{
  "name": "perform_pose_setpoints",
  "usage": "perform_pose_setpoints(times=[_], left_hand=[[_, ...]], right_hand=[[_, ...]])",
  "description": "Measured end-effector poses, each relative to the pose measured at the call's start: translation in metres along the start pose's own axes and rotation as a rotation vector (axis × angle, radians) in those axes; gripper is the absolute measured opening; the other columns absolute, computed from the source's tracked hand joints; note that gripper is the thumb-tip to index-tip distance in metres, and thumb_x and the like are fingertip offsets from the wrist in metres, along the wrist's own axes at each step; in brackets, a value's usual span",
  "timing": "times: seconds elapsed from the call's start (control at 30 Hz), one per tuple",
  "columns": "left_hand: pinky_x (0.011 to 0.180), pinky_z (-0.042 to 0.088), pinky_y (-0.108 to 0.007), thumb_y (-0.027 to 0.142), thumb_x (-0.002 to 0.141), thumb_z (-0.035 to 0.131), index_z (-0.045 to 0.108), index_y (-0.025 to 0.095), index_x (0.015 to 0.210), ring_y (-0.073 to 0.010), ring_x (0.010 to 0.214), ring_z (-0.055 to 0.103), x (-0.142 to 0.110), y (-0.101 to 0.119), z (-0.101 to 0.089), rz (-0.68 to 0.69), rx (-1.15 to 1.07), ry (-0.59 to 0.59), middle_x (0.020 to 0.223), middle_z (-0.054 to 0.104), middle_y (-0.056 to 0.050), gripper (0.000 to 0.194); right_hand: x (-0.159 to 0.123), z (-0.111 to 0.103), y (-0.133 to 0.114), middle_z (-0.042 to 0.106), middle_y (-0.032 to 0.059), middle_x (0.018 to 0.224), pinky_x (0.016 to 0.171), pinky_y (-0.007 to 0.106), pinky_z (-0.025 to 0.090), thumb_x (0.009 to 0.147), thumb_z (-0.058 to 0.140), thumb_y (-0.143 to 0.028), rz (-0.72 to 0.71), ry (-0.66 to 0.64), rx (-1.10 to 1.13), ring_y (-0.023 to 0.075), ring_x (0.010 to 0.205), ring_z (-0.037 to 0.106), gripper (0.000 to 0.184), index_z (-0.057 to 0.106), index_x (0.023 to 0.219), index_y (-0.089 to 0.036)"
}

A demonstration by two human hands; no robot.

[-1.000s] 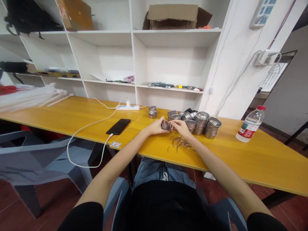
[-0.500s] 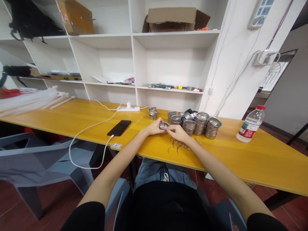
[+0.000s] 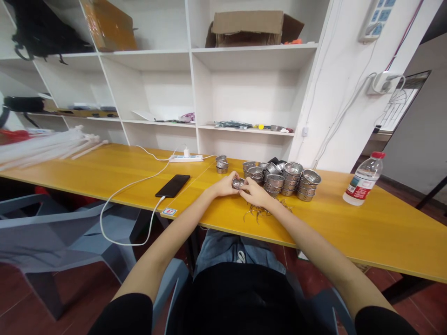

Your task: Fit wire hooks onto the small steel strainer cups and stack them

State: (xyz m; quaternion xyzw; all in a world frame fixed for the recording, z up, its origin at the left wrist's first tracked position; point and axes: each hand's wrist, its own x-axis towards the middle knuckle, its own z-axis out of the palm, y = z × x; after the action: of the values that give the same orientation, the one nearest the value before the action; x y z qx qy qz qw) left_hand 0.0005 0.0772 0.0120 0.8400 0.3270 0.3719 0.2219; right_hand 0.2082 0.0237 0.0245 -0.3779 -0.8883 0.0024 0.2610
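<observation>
Between my hands, just above the yellow table [image 3: 209,211], is a small perforated metal sink strainer basket [image 3: 238,183], its opening facing up. My left hand [image 3: 226,184] is closed round its left side. My right hand [image 3: 253,191] pinches at its right rim; whether a thin wire is also between those fingers I cannot tell. Below my right wrist lies a loose heap of bent wire handles [image 3: 259,212]. Stacks of similar strainer baskets [image 3: 293,170] stand just beyond my right hand, and a smaller stack [image 3: 221,164] stands behind my left hand.
A black phone [image 3: 173,185] lies to the left, its white cable [image 3: 104,204] looping over the table edge. Behind it is a power strip [image 3: 186,158]. A water bottle [image 3: 364,179] stands at the right. White shelves [image 3: 251,97] back the table.
My right-hand fingers have shifted slightly and now reach further over the basket's rim. My left hand still holds the basket in nearly the same place.
</observation>
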Motion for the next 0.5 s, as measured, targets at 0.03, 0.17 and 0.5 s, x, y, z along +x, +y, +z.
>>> perform_pose_setpoints(times=[0.03, 0.17, 0.5], left_hand=[[0.077, 0.051, -0.032, 0.04, 0.067, 0.081, 0.045, 0.022, 0.111, -0.0185, 0.08, 0.062, 0.0, -0.001, -0.001, -0.005, 0.0, -0.001, 0.094, 0.066, -0.001, 0.059], [0.083, 0.053, -0.038, 0.048, 0.071, 0.081, 0.042, 0.022, 0.124, -0.0242, 0.087, 0.068, -0.001, -0.008, -0.007, -0.076, 0.067, 0.005, 0.096, 0.068, -0.005, 0.071], [0.101, 0.051, -0.046, 0.046, 0.079, 0.078, 0.047, 0.019, 0.129, -0.0342, 0.115, 0.066, -0.002, -0.041, -0.021, -0.255, 0.295, 0.2, 0.121, 0.066, -0.017, 0.065]], right_hand=[[0.0, -0.001, -0.002, 0.051, 0.0068, 0.103, 0.084, 0.033, 0.047, 0.099, 0.058, -0.029, 0.014, 0.026, -0.003, 0.0207, 0.096, 0.055, 0.022, 0.079, 0.105, -0.022], [0.0, -0.01, -0.011, 0.057, 0.0083, 0.11, 0.078, 0.031, 0.045, 0.101, 0.056, -0.032, 0.045, 0.182, 0.007, 0.0186, 0.089, 0.058, 0.024, 0.077, 0.104, -0.021], [-0.003, -0.013, -0.015, 0.062, 0.0083, 0.109, 0.072, 0.031, 0.043, 0.102, 0.055, -0.031, 0.083, 0.213, -0.029, 0.0148, 0.074, 0.057, 0.026, 0.076, 0.091, -0.02]])
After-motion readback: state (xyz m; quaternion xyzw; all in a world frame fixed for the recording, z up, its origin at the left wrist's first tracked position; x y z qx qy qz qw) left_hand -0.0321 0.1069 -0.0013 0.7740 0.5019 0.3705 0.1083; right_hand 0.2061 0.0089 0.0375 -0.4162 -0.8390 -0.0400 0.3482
